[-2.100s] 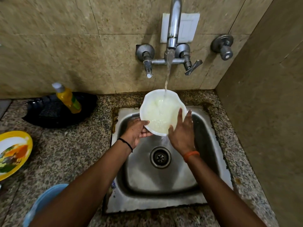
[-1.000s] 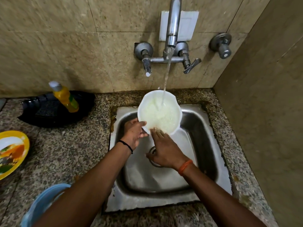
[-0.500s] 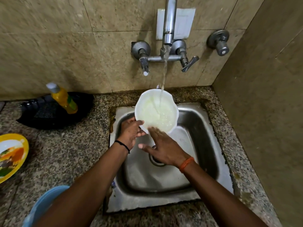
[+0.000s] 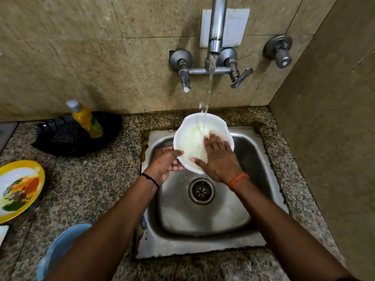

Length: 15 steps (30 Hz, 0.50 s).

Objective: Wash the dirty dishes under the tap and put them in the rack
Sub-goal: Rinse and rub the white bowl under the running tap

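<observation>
- Progress, as I judge it: early to middle. One dish, the white bowl (image 4: 197, 136), is mid-wash under the tap (image 4: 216, 33); at least a yellow plate (image 4: 19, 189) waits unwashed, and nothing shows as racked.
- The bowl is held over the back of the sink (image 4: 255, 157), tilted toward the person, with the water stream (image 4: 209, 92) landing just inside its far rim.
- Left hand (image 4: 164, 163) grips the bowl's near-left rim: thumb over the edge, fingers curled beneath.
- Right hand (image 4: 218, 159) lies flat inside the bowl, fingers (image 4: 212, 139) straight and slightly spread, pressed on the inner wall. It reads as rubbing, though one picture cannot prove motion.
- Bowl contents: a pale, cloudy film of water on the inside; no solid scraps visible.
- Sink basin: wet, nothing standing in it, drain (image 4: 201, 191) uncovered.
- The yellow plate, at the counter's left edge, carries orange, green and dark food smears.
- A blue dish (image 4: 60, 246) at the near-left edge is mostly hidden by the left arm; its contents cannot be told.
- A black tray (image 4: 60, 142), ridged like a drainer, sits at the counter's back-left against the wall, holding only a yellow bottle (image 4: 87, 120), likely soap. It may be the rack; I cannot say for sure.
- Left to do, in my view: finish rinsing the bowl, rack it, then wash the plate and the blue dish.
</observation>
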Available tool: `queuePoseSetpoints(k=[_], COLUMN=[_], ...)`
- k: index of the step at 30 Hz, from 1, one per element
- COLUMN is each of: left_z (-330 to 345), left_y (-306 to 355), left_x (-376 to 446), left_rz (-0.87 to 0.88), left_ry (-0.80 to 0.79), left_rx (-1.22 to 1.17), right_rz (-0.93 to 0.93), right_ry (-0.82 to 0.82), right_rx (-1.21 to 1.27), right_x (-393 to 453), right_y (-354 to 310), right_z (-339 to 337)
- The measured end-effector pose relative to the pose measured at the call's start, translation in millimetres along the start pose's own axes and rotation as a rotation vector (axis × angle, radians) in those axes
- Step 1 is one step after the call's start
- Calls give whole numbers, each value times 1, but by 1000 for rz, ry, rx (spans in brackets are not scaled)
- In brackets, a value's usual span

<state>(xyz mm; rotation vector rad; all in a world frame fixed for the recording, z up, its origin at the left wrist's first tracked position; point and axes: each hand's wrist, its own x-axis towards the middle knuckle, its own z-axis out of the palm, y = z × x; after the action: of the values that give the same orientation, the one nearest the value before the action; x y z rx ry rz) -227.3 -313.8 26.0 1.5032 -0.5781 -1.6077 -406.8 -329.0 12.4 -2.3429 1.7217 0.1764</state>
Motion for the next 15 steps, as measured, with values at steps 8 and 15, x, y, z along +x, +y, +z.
queuePoseSetpoints(k=[8,15], left_z=[-6,0], left_y=[3,6], left_x=[5,6], left_rz=[-14,-3], left_ry=[40,-9], left_rx=[7,-13], right_rz=[-189,-185], right_ry=[-180,-58], right_rx=[382,89], right_x=[-41,4], right_y=[-36,-12], right_z=[-21,2])
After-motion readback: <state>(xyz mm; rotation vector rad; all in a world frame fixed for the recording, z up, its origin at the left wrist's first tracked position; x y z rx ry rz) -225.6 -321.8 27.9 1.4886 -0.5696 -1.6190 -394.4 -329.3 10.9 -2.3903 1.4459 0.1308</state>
